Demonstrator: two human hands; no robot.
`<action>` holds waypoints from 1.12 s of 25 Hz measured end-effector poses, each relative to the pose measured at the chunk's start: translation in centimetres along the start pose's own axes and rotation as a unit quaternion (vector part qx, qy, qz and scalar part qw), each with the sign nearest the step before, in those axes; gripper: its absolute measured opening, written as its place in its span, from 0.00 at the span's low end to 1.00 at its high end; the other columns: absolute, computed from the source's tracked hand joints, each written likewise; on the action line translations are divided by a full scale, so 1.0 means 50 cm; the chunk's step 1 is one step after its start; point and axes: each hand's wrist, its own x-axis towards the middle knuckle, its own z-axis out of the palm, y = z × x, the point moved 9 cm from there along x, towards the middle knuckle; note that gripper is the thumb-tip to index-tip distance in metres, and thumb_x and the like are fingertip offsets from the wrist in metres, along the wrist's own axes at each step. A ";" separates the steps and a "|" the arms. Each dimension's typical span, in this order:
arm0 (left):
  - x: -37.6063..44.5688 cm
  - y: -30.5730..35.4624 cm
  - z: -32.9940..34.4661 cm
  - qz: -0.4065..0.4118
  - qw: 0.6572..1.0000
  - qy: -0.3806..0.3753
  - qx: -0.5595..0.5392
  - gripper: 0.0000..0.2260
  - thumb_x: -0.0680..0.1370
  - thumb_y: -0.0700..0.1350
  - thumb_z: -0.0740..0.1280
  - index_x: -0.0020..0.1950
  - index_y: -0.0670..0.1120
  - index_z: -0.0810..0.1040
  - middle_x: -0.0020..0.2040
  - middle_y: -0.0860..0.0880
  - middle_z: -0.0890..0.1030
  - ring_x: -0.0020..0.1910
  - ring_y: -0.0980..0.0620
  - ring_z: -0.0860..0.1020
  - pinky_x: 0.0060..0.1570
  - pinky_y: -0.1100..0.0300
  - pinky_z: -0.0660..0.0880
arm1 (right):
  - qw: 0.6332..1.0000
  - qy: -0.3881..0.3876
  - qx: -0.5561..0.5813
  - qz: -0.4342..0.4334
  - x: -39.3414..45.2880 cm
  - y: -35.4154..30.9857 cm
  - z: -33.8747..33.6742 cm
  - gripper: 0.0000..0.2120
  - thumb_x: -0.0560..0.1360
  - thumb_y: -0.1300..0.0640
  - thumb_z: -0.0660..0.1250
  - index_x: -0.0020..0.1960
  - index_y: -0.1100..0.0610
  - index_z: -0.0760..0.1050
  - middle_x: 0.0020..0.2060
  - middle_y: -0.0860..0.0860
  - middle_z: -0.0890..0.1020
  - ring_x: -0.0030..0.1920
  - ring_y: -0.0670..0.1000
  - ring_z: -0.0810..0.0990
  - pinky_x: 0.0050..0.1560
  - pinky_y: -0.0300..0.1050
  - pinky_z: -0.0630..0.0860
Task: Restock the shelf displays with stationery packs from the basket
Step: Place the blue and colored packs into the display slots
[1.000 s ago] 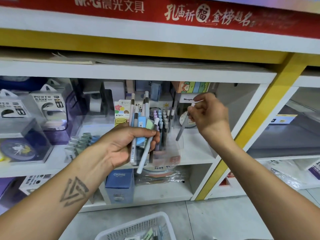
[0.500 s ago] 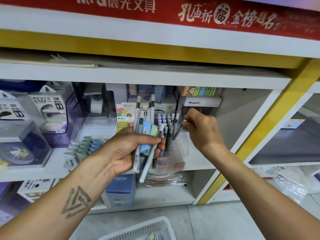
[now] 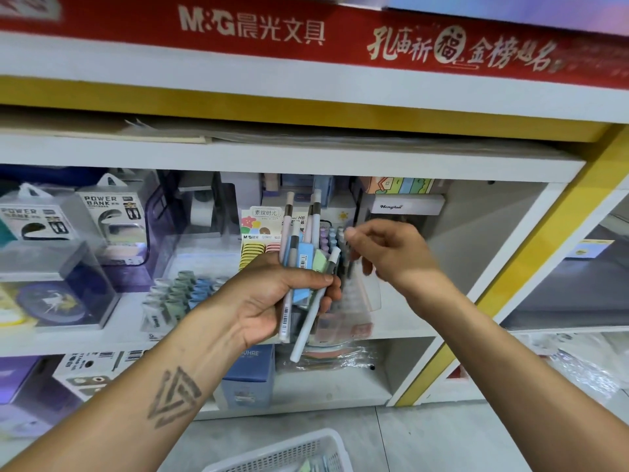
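Observation:
My left hand (image 3: 269, 301) grips a bundle of pastel pens (image 3: 299, 253) in front of the middle shelf, their caps pointing up. Just behind the bundle stands a clear pen holder (image 3: 360, 301) with several pastel pens upright in it. My right hand (image 3: 391, 253) hovers over that holder, right of the bundle, blurred by motion. Its thumb is near the pen tops, its fingers hang loosely, and I see no pen between them. The white basket (image 3: 286, 453) sits on the floor at the bottom edge, with a few packs inside.
Power bank boxes (image 3: 109, 216) and clear cases fill the shelf's left side, with small rolls (image 3: 180, 291) beside the holder. A binding-ring pack (image 3: 258, 236) stands behind my left hand. A blue box (image 3: 248, 376) sits on the lower shelf. A yellow post (image 3: 531, 267) divides the bays.
My right hand carried one grey pen from above down into the clear holder and now has no pen in it. The left hand kept its bundle almost still.

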 end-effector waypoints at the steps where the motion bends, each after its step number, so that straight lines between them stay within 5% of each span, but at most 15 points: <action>1: 0.000 0.000 0.002 0.003 1.000 0.002 0.003 0.14 0.63 0.31 0.75 0.48 0.31 0.83 0.46 0.33 0.84 0.41 0.41 0.85 0.39 0.53 0.83 | 0.996 -0.040 0.068 0.028 -0.009 -0.002 0.015 0.10 0.76 0.49 0.72 0.43 0.55 0.83 0.34 0.53 0.83 0.31 0.47 0.76 0.29 0.38 0.67; 6: -0.005 0.001 0.020 0.013 1.000 -0.005 -0.015 0.11 0.68 0.34 0.73 0.49 0.33 0.84 0.48 0.32 0.84 0.42 0.40 0.85 0.38 0.53 0.83 | 0.970 -0.088 0.209 0.086 -0.038 -0.007 0.032 0.09 0.76 0.62 0.71 0.49 0.70 0.80 0.35 0.62 0.81 0.32 0.54 0.76 0.31 0.42 0.70; 10: -0.010 -0.002 0.009 0.009 0.999 0.019 -0.047 0.17 0.67 0.33 0.72 0.55 0.31 0.79 0.47 0.32 0.84 0.42 0.39 0.85 0.35 0.53 0.82 | 0.956 0.042 0.281 0.071 -0.020 -0.003 -0.042 0.06 0.77 0.69 0.67 0.51 0.70 0.80 0.33 0.59 0.81 0.28 0.51 0.75 0.31 0.42 0.73; 13: -0.013 -0.001 0.002 0.012 0.999 0.024 -0.031 0.17 0.66 0.32 0.72 0.54 0.30 0.79 0.46 0.32 0.84 0.41 0.39 0.85 0.33 0.55 0.82 | 0.986 0.148 0.080 -0.004 -0.014 -0.016 -0.107 0.04 0.78 0.65 0.68 0.53 0.64 0.78 0.30 0.53 0.80 0.29 0.52 0.78 0.33 0.45 0.78; 16: -0.013 0.001 -0.005 0.015 0.999 0.028 -0.030 0.16 0.67 0.32 0.71 0.54 0.30 0.80 0.46 0.32 0.83 0.40 0.39 0.85 0.33 0.55 0.82 | 0.972 0.146 -0.177 -0.057 -0.019 -0.020 -0.102 0.05 0.80 0.60 0.66 0.55 0.56 0.74 0.39 0.52 0.82 0.41 0.54 0.83 0.44 0.51 0.81; 23: 0.001 -0.001 -0.007 0.016 0.999 0.024 -0.016 0.13 0.67 0.32 0.72 0.51 0.30 0.81 0.45 0.31 0.83 0.40 0.39 0.85 0.33 0.55 0.82 | 0.953 0.092 -0.265 -0.112 -0.001 0.002 -0.049 0.02 0.81 0.59 0.64 0.52 0.58 0.72 0.41 0.59 0.83 0.44 0.62 0.82 0.43 0.59 0.80; 28: 0.005 -0.007 -0.009 0.007 1.000 0.014 -0.015 0.13 0.67 0.32 0.72 0.51 0.32 0.81 0.45 0.32 0.83 0.41 0.38 0.85 0.36 0.53 0.83 | 0.957 0.049 -0.252 -0.135 -0.002 -0.006 -0.024 0.06 0.79 0.58 0.67 0.46 0.53 0.71 0.36 0.52 0.82 0.39 0.56 0.82 0.40 0.56 0.80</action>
